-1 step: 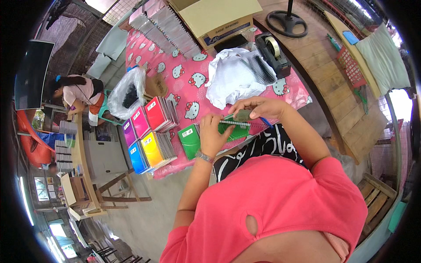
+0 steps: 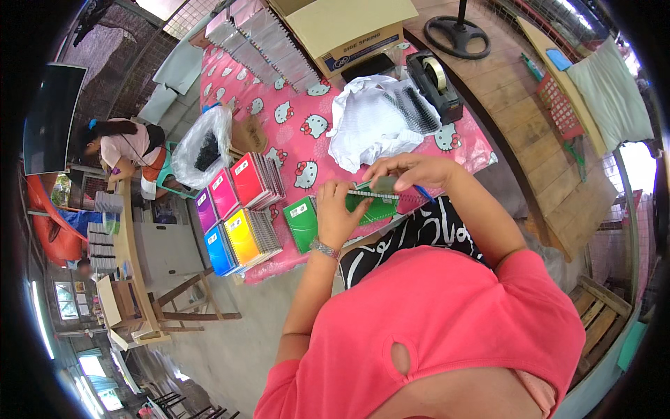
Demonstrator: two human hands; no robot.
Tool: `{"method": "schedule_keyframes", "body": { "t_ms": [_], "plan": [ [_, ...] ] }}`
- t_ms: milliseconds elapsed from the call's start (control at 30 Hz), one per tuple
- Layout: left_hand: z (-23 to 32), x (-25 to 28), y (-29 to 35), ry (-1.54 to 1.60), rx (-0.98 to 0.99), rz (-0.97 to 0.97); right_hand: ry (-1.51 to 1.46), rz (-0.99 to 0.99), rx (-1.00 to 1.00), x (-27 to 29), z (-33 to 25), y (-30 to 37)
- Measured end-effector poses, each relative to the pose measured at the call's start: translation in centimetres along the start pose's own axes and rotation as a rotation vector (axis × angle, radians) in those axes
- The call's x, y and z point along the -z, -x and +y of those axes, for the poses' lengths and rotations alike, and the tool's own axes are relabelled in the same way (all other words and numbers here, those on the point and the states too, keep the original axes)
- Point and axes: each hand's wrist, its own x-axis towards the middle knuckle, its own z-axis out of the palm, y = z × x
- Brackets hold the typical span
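Note:
My left hand (image 2: 340, 215) is closed on a green spiral notebook (image 2: 380, 211) at the table's near edge, its thumb across the cover. The notebook's coil edge faces away from me. Over that edge, my right hand (image 2: 415, 171) pinches a small dark green block (image 2: 384, 184), blurred, so its kind is unclear. A thin blue object (image 2: 423, 193), perhaps a pen, sticks out below the right hand. Left of my left hand lies another green notebook (image 2: 301, 225). Farther left stand stacks of red (image 2: 249, 180), yellow (image 2: 244, 234), blue (image 2: 220, 250), pink (image 2: 224, 195) and purple (image 2: 206, 211) notebooks.
Beyond my hands, a white cloth (image 2: 359, 129) bears dark binding coils (image 2: 412, 110), beside a black tape dispenser (image 2: 436, 87). A cardboard box (image 2: 356, 42) and wrapped notebook stacks (image 2: 262, 49) stand at the back. Another person (image 2: 129, 150) works at the left.
The dark green block in my right hand has shifted slightly along the coil edge, with the fingers moving too. My left hand and the notebook stay nearly still.

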Motion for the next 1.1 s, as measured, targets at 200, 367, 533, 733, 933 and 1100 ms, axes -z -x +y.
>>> {"method": "schedule_keyframes", "body": {
  "t_ms": [200,367,533,733,933,1100],
  "plan": [
    [-1.5,0.1,0.4,0.166,0.067,-0.041,0.206,0.027,-0.1,0.0,0.2,-1.3],
    [-1.9,-0.3,0.5,0.25,0.139,-0.091,0.696,0.097,-0.269,0.6,0.3,-2.5],
    [-1.8,-0.3,0.5,0.319,0.18,-0.065,0.09,0.021,-0.077,0.2,1.1,-2.1],
    [-1.9,-0.3,0.4,0.27,0.185,-0.069,0.147,0.065,-0.151,0.3,1.0,-2.2],
    [-1.9,-0.4,0.5,0.394,0.303,-0.07,0.47,0.462,-0.191,3.2,1.8,2.2],
    [-4.1,-1.7,2.4,0.805,0.504,0.034,1.294,0.839,-0.409,5.2,3.1,9.3]
  ]
}}
